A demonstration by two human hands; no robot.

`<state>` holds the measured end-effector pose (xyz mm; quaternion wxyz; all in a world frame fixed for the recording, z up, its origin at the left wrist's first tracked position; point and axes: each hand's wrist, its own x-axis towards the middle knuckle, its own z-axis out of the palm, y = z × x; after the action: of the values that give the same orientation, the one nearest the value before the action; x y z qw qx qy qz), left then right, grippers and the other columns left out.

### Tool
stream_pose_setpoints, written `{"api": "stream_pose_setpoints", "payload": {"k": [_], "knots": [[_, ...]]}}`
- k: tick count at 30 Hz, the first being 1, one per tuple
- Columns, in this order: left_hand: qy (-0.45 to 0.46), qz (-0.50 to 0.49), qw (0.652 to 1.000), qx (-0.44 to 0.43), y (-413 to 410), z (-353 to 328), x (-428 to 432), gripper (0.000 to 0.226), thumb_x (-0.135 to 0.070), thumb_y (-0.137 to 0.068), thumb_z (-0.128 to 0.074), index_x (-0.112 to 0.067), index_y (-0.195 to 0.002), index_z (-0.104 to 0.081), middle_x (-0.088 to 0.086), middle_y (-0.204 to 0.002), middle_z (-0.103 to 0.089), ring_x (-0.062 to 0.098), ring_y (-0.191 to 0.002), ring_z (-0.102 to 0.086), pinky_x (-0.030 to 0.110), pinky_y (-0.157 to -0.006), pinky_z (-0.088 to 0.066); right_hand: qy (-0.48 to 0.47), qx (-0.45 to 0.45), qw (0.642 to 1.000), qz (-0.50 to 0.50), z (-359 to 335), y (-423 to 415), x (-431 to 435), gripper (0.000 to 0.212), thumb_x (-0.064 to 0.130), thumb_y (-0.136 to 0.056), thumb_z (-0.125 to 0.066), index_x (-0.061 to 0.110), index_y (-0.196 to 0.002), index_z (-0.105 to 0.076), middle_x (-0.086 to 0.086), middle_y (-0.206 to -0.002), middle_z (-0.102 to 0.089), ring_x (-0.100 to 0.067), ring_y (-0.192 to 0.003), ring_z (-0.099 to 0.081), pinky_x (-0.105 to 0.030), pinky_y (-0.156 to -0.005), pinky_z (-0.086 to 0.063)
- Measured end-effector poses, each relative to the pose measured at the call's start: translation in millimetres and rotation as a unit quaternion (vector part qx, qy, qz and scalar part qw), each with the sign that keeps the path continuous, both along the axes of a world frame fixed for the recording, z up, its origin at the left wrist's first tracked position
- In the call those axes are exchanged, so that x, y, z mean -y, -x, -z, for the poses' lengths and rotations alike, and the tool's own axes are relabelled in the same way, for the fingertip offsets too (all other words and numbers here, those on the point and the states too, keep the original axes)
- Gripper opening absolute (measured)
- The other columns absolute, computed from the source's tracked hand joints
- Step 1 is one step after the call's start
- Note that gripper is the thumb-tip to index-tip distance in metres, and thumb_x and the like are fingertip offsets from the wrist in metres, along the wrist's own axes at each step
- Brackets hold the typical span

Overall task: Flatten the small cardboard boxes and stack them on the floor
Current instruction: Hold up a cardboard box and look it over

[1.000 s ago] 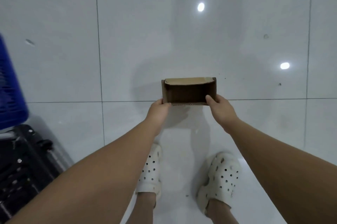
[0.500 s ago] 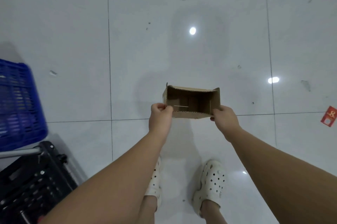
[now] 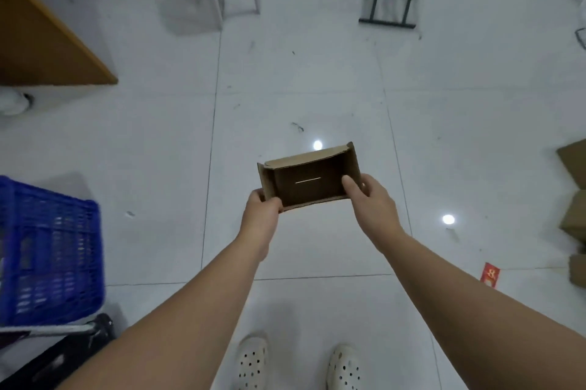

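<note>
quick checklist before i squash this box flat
1. Left hand grips the small cardboard box at its left end: ok.
2. Right hand grips its right end: ok.
3. Box inside holds nothing: ok.
4. Box flattened: not ok, walls stand up.
5. Flat stack on the floor to add to: cannot tell; cardboard pieces at the right edge are cut off.

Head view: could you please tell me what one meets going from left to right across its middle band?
Blue crate → left hand → small cardboard box → right hand → red packet → brown cardboard boxes.
</note>
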<state>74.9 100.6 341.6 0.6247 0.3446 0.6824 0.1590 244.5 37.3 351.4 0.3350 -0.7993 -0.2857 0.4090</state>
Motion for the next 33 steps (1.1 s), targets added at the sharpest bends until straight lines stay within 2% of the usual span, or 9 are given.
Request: {"api": "stream_pose_setpoints", "payload": {"k": [6,9,14,16,20,25,29,31,33], "knots": [[-0.065,-0.013,0.997,0.045,15,-109,-16,0.040,-0.003,-0.085,-0.044,-0.023,-0.119,-0.053,-0.006,-0.099,-0.060,0.014,-0.096,-0.051,0.032,-0.085,-0.036,-0.055,0.017,0.998,0.005,-114,5,-15,0.011,0.032,-0.089,-0.054,0.042,-0.095,-0.056,0.012,-0.076,-0.061,-0.005,-0.071,-0.057,-0.020,-0.058,-0.040],[-0.070,-0.008,0.993,0.099,20,-173,-27,0.008,-0.027,-0.092,-0.051,-0.028,-0.097,-0.057,-0.010,-0.097,-0.058,0.004,-0.089,-0.051,0.030,-0.090,-0.033,-0.090,-0.024,0.996,0.014,-174,8,-23,0.018,0.034,-0.092,-0.051,0.033,-0.077,-0.062,0.001,-0.083,-0.066,-0.019,-0.079,-0.060,-0.024,-0.063,-0.041],[-0.160,0.062,0.970,0.171,15,-315,-61,0.076,-0.086,-0.064,-0.039,-0.039,-0.122,-0.052,-0.016,-0.122,-0.052,0.009,-0.122,-0.042,0.034,-0.100,-0.018,-0.154,-0.057,0.986,0.005,-317,1,-52,0.043,0.068,-0.085,-0.044,0.030,-0.092,-0.062,-0.002,-0.114,-0.057,-0.013,-0.101,-0.058,-0.030,-0.089,-0.045],[-0.225,0.101,0.949,0.197,13,-384,-69,0.077,-0.090,-0.053,-0.040,-0.048,-0.116,-0.051,-0.014,-0.130,-0.049,0.013,-0.130,-0.038,0.035,-0.104,-0.018,-0.213,-0.060,0.975,-0.015,-382,-2,-57,0.036,0.064,-0.088,-0.046,0.032,-0.091,-0.062,0.005,-0.110,-0.064,-0.007,-0.095,-0.064,-0.021,-0.082,-0.048],[-0.357,0.178,0.892,0.214,13,-511,-81,0.083,-0.076,-0.061,-0.064,-0.036,-0.132,-0.048,-0.004,-0.144,-0.040,0.014,-0.132,-0.041,0.038,-0.111,-0.031,-0.337,-0.036,0.938,-0.072,-506,-4,-53,0.031,0.044,-0.086,-0.066,0.035,-0.114,-0.059,0.015,-0.107,-0.069,0.004,-0.087,-0.067,-0.006,-0.062,-0.048],[-0.487,0.212,0.804,0.268,18,-653,-84,0.044,-0.027,-0.089,-0.064,-0.032,-0.130,-0.051,-0.011,-0.119,-0.063,-0.003,-0.098,-0.062,0.009,-0.071,-0.048,-0.444,0.036,0.892,-0.075,-638,-3,-41,0.059,0.022,-0.088,-0.066,0.033,-0.140,-0.041,0.007,-0.109,-0.066,-0.008,-0.098,-0.065,-0.020,-0.079,-0.050],[-0.536,0.189,0.769,0.294,33,-748,-62,0.035,-0.040,-0.092,-0.054,-0.047,-0.127,-0.051,-0.024,-0.121,-0.058,0.002,-0.113,-0.052,0.032,-0.100,-0.038,-0.508,0.076,0.855,-0.072,-720,6,-24,0.058,0.029,-0.092,-0.061,0.041,-0.143,-0.035,0.028,-0.098,-0.067,0.003,-0.092,-0.066,-0.022,-0.080,-0.044],[-0.544,0.193,0.755,0.311,43,-780,-48,0.025,-0.045,-0.092,-0.051,-0.056,-0.114,-0.055,-0.034,-0.111,-0.059,0.002,-0.115,-0.051,0.039,-0.100,-0.035,-0.531,0.083,0.840,-0.073,-752,14,-17,0.056,0.033,-0.093,-0.059,0.048,-0.140,-0.034,0.035,-0.094,-0.066,0.007,-0.087,-0.066,-0.024,-0.085,-0.044],[-0.558,0.206,0.741,0.310,50,-803,-39,0.035,-0.046,-0.092,-0.051,-0.055,-0.125,-0.048,-0.028,-0.120,-0.057,0.007,-0.117,-0.052,0.040,-0.098,-0.040,-0.554,0.081,0.825,-0.071,-777,22,-12,0.053,0.035,-0.093,-0.058,0.050,-0.138,-0.036,0.033,-0.101,-0.066,0.005,-0.091,-0.066,-0.030,-0.093,-0.046]]}}
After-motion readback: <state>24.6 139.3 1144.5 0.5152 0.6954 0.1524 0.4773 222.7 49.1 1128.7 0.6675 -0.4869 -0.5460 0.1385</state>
